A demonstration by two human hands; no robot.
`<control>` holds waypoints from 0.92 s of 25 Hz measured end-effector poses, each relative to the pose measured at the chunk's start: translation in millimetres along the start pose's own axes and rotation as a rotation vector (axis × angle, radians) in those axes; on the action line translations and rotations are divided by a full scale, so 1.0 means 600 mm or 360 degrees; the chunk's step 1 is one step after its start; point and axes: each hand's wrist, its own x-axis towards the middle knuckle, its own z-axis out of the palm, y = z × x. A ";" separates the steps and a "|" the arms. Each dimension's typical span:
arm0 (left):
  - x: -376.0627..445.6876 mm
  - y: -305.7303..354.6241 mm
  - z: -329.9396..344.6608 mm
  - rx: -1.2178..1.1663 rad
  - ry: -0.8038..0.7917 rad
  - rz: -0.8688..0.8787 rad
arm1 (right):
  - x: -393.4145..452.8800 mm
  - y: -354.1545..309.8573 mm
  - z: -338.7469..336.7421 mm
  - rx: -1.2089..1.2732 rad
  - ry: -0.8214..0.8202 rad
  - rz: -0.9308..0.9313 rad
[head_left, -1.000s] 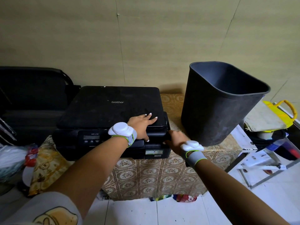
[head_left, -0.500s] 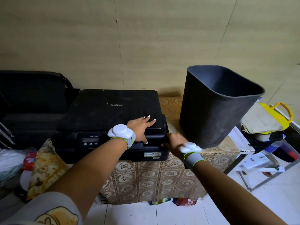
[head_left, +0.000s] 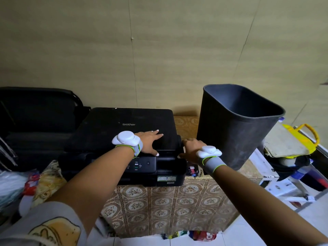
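The left hand (head_left: 149, 142) lies flat, fingers straight, on the lid of the black printer (head_left: 115, 132). The right hand (head_left: 190, 148) curls its fingers round the printer's right edge. The printer sits on the patterned tabletop (head_left: 185, 125), and a dark bin (head_left: 230, 135) stands just right of the right hand.

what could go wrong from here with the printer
The printer sits at the front edge of the cloth-covered table, so pulling it forward may tip it off. The right hand grips its side close to the tall bin, which a nudge might topple. The left hand only lies flat on top, giving little hold.
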 end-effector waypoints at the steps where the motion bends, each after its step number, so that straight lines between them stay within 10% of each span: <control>1: -0.002 -0.003 -0.007 -0.0005 0.0011 -0.0018 | 0.005 -0.001 -0.006 -0.0010 0.0027 -0.0012; 23: -0.010 -0.004 -0.011 -0.0217 -0.0106 -0.0152 | 0.034 -0.028 -0.009 -0.0035 -0.0042 -0.0253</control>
